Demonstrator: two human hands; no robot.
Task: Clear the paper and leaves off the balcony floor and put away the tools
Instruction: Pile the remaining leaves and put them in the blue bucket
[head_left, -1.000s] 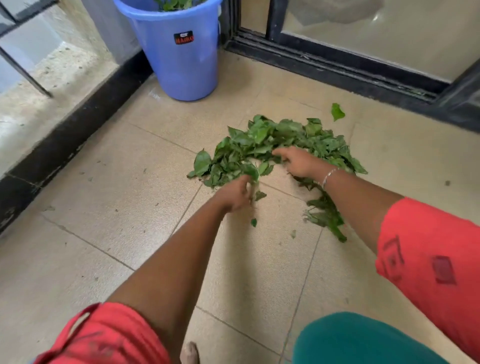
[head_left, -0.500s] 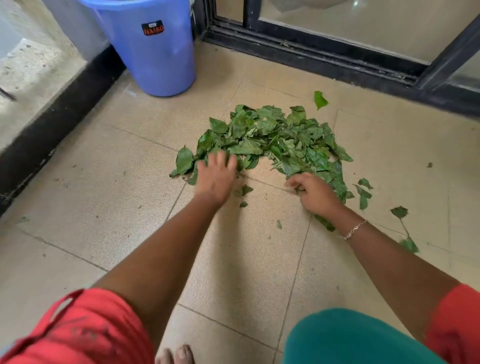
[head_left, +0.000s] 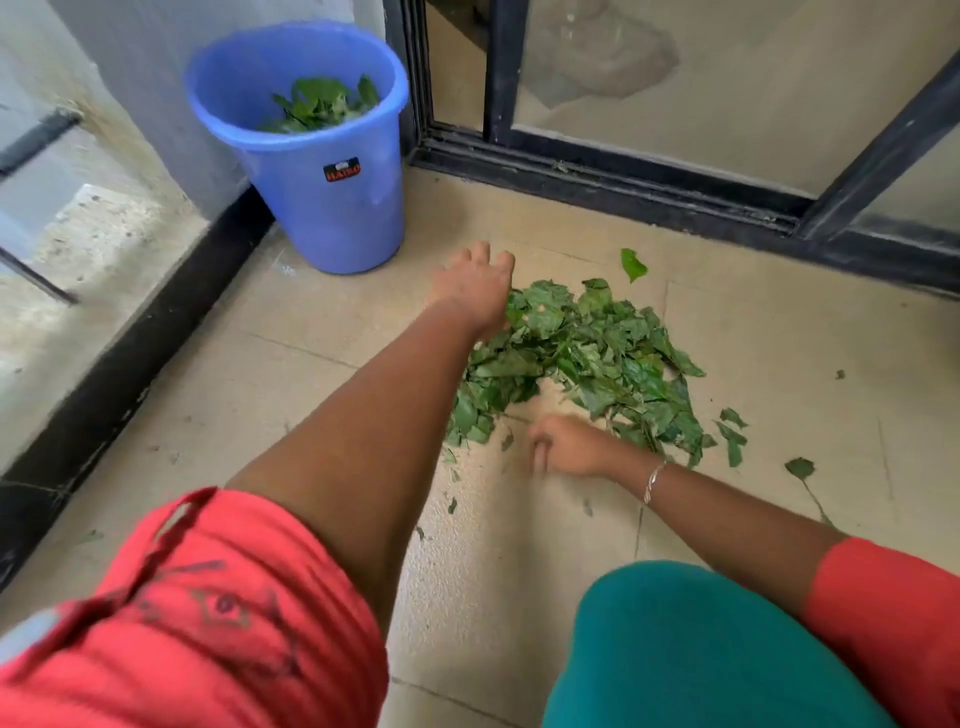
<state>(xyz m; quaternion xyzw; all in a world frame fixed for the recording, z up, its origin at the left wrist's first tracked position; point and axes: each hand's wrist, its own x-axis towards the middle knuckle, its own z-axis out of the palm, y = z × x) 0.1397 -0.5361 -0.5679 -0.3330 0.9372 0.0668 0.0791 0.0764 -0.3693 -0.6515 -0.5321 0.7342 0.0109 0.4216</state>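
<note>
A heap of green leaves (head_left: 582, 358) lies on the beige tiled balcony floor (head_left: 291, 364). My left hand (head_left: 475, 286) reaches over the heap's far left edge, fingers straight, palm down, holding nothing. My right hand (head_left: 563, 449) rests on the tiles at the heap's near edge, fingers loosely bent and blurred, touching the leaves. A blue plastic bucket (head_left: 332, 208) stands in the corner beyond my left hand, with leaves (head_left: 322, 106) inside it.
Stray leaves lie right of the heap (head_left: 732, 441) and one behind it (head_left: 634, 265). A black sliding-door track (head_left: 623, 192) runs along the back. A black-edged ledge (head_left: 119, 374) borders the floor on the left. My teal-clad knee (head_left: 701, 654) is at the bottom.
My left hand has moved from the heap's near left side to its far left edge. My right hand has slid left along the near edge. The view has tilted up, showing the bucket's inside.
</note>
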